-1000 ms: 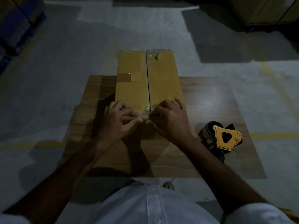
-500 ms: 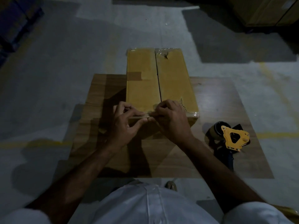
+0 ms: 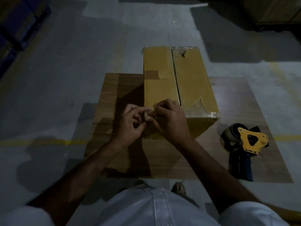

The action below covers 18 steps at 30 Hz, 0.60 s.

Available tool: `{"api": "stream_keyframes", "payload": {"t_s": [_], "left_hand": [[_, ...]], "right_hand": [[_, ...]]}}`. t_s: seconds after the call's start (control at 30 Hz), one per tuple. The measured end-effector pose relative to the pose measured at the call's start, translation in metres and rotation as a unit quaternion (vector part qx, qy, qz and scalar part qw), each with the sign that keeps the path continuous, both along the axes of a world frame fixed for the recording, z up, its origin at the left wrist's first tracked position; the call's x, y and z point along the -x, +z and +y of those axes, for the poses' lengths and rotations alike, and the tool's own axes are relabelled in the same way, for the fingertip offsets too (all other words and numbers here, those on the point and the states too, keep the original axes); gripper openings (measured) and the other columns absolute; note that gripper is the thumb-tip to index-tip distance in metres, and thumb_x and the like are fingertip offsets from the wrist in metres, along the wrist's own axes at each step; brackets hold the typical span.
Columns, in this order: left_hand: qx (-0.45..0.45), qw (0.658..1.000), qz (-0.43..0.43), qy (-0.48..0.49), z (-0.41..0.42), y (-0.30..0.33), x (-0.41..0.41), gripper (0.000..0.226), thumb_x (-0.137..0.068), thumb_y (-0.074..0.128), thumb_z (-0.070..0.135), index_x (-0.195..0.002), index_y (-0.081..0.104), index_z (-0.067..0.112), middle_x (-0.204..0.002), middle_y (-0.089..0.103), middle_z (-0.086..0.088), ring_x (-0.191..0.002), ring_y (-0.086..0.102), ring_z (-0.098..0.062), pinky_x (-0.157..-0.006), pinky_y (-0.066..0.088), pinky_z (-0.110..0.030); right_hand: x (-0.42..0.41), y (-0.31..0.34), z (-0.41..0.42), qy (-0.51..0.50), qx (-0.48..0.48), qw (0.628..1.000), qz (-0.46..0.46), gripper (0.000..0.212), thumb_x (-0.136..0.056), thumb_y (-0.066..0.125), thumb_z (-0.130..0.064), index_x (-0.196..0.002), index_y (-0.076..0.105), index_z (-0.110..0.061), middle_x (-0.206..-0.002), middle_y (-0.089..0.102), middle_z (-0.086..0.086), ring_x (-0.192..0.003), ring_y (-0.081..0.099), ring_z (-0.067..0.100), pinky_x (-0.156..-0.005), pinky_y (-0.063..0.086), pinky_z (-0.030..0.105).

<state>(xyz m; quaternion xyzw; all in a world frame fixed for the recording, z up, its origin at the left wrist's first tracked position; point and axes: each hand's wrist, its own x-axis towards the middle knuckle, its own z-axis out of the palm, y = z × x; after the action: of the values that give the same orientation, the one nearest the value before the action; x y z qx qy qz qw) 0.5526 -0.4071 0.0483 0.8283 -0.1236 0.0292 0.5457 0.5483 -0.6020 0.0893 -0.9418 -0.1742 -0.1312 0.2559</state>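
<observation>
A yellow-brown cardboard box (image 3: pixel 192 82) stands on a wooden board (image 3: pixel 162 160), its two top flaps meeting in a centre seam. Clear tape (image 3: pixel 202 114) runs along the box's near top edge. At the near left corner of the box my two hands meet. My right hand (image 3: pixel 171 123) has its fingers curled and pinches the tape end there. My left hand (image 3: pixel 130 126) is beside it, index finger and thumb closing on the same bit of tape. The tape between the fingers is hard to see in the dim light.
A tape dispenser (image 3: pixel 250 141) with a yellow frame and dark handle lies on the board to the right of the box. Grey concrete floor (image 3: pixel 65 62) with yellow lines surrounds the board. Dark stacks stand at the far left and far right.
Both hands have slid left along the box's near edge, from the middle to the left corner. The taped right part of that edge is now uncovered. The view has shifted left.
</observation>
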Motion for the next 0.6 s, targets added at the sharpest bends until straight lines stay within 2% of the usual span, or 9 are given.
{"api": "stream_keyframes", "payload": {"t_s": [0.1, 0.17, 0.27, 0.37, 0.5, 0.6], "left_hand": [[0.030, 0.999, 0.030, -0.030, -0.001, -0.011, 0.015, 0.085, -0.082, 0.079, -0.008, -0.147, 0.053, 0.039, -0.124, 0.047, 0.008, -0.104, 0.064, -0.012, -0.088, 0.061, -0.027], [0.040, 0.996, 0.048, -0.061, 0.006, -0.015, 0.018, 0.091, -0.085, 0.075, -0.010, -0.151, 0.045, 0.044, -0.128, 0.048, 0.010, -0.108, 0.066, -0.014, -0.095, 0.058, -0.026], [0.045, 0.993, 0.044, -0.098, 0.027, -0.013, 0.004, 0.064, -0.096, 0.066, -0.003, -0.150, 0.052, 0.028, -0.126, 0.060, 0.009, -0.111, 0.069, -0.017, -0.097, 0.056, -0.027], [0.057, 0.992, 0.043, -0.108, 0.036, -0.006, -0.014, 0.045, -0.094, 0.072, 0.008, -0.135, 0.066, 0.026, -0.124, 0.071, 0.010, -0.113, 0.070, -0.013, -0.094, 0.058, -0.027], [0.036, 0.995, 0.000, -0.092, 0.027, -0.006, -0.023, 0.043, -0.082, 0.087, 0.027, -0.121, 0.069, 0.029, -0.113, 0.071, 0.015, -0.100, 0.072, -0.009, -0.078, 0.063, -0.027], [0.008, 0.996, -0.034, -0.076, 0.023, -0.009, -0.024, 0.045, -0.082, 0.085, 0.037, -0.121, 0.063, 0.037, -0.110, 0.064, 0.024, -0.097, 0.070, -0.008, -0.070, 0.061, -0.023]], "right_hand": [[0.008, -0.015, -0.001, -0.007, 0.017, 1.000, -0.019, 0.034, -0.083, 0.082, -0.028, -0.114, 0.071, -0.018, -0.121, 0.062, 0.009, -0.104, 0.056, 0.027, -0.081, 0.050, 0.041], [0.010, -0.019, -0.003, -0.003, 0.006, 1.000, -0.027, 0.034, -0.083, 0.078, -0.026, -0.115, 0.070, -0.019, -0.122, 0.061, 0.008, -0.105, 0.056, 0.027, -0.082, 0.049, 0.041], [0.009, -0.016, -0.002, 0.005, -0.017, 1.000, 0.003, 0.038, -0.080, 0.070, -0.031, -0.117, 0.070, -0.022, -0.125, 0.058, 0.004, -0.110, 0.054, 0.025, -0.085, 0.050, 0.043], [0.008, -0.012, -0.006, 0.013, -0.034, 0.999, 0.016, 0.040, -0.078, 0.073, -0.024, -0.119, 0.073, -0.022, -0.126, 0.057, 0.003, -0.114, 0.054, 0.024, -0.087, 0.052, 0.048], [0.009, -0.007, -0.007, 0.016, -0.062, 0.998, 0.019, 0.036, -0.081, 0.067, -0.028, -0.115, 0.076, -0.019, -0.122, 0.060, 0.002, -0.113, 0.055, 0.023, -0.088, 0.051, 0.050], [0.008, -0.006, -0.005, 0.009, -0.106, 0.994, 0.029, 0.029, -0.087, 0.069, -0.034, -0.109, 0.079, -0.017, -0.117, 0.062, 0.002, -0.110, 0.057, 0.022, -0.085, 0.051, 0.051]]}}
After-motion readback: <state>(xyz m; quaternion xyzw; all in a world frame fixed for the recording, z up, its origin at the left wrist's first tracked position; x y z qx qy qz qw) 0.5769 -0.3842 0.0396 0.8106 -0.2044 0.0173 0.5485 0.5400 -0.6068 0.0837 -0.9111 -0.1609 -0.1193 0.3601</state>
